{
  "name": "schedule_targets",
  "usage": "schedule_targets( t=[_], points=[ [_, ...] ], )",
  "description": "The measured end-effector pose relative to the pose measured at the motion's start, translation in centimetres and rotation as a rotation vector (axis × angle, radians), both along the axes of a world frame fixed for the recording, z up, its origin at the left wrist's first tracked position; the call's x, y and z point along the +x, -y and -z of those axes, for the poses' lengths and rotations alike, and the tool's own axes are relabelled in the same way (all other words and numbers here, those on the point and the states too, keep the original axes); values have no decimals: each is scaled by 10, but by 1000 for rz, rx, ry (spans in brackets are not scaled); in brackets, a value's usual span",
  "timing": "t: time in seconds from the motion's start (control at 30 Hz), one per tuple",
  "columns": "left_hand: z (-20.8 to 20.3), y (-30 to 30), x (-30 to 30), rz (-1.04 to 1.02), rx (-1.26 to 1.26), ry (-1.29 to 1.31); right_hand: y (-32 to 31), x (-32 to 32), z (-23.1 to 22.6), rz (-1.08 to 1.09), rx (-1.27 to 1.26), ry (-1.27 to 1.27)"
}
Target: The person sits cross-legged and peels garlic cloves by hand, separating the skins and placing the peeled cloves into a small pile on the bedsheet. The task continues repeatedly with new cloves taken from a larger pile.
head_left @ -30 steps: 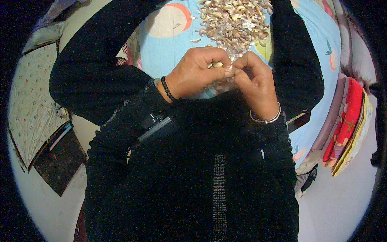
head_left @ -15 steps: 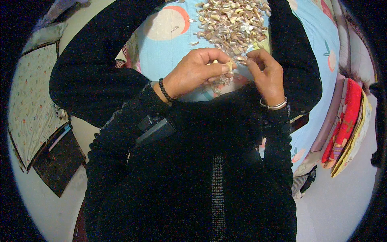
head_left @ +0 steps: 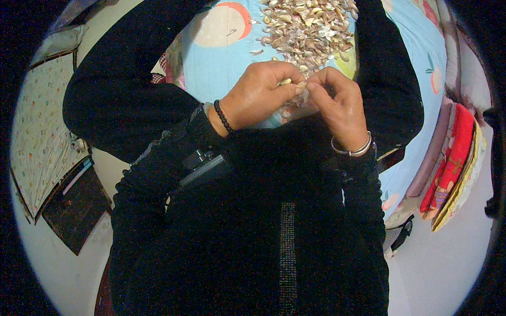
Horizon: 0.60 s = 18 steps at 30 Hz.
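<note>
My left hand (head_left: pixel 263 89) is closed, thumb and forefinger pinched together. A pale peeled garlic clove (head_left: pixel 285 82) shows between its fingers, and another small pale piece sits at the fingertips. My right hand (head_left: pixel 340 102) meets it there, thumb and forefinger closed at the same spot. What the right fingertips pinch is hidden. Just beyond both hands spreads a pile of garlic cloves (head_left: pixel 308 29), many in brownish skin, with loose papery bits among them. Thin, whitish garlic skins (head_left: pixel 289 111) lie below the fingertips, partly covered by the hands.
The pile lies on a light blue cloth (head_left: pixel 211 68) printed with large fruit shapes. Folded red and yellow fabric (head_left: pixel 450 163) is stacked at the right. At the left are a patterned panel (head_left: pixel 45 131) and a dark board (head_left: pixel 76 208).
My right hand has moved left, from beside the pile's near edge to my left fingertips. My left hand has stayed closed on the clove, shifting slightly.
</note>
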<state>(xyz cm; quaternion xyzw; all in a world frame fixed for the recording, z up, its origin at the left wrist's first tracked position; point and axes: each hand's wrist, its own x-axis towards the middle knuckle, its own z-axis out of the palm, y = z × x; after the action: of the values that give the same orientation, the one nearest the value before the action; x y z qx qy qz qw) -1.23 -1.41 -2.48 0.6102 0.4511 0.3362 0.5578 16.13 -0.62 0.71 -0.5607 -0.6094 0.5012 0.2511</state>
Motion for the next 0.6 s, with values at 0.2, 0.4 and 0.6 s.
schedule_targets(
  t=[0.2,0.4,0.6],
  points=[
    [-4,-1,1,-7,54,-45,3,-6,-1,-12,109,133],
    [-5,-1,3,-42,73,-46,3,-7,2,68,31,60],
    [-7,-2,3,-79,-143,152,3,-6,14,176,82,-63]
  ],
)
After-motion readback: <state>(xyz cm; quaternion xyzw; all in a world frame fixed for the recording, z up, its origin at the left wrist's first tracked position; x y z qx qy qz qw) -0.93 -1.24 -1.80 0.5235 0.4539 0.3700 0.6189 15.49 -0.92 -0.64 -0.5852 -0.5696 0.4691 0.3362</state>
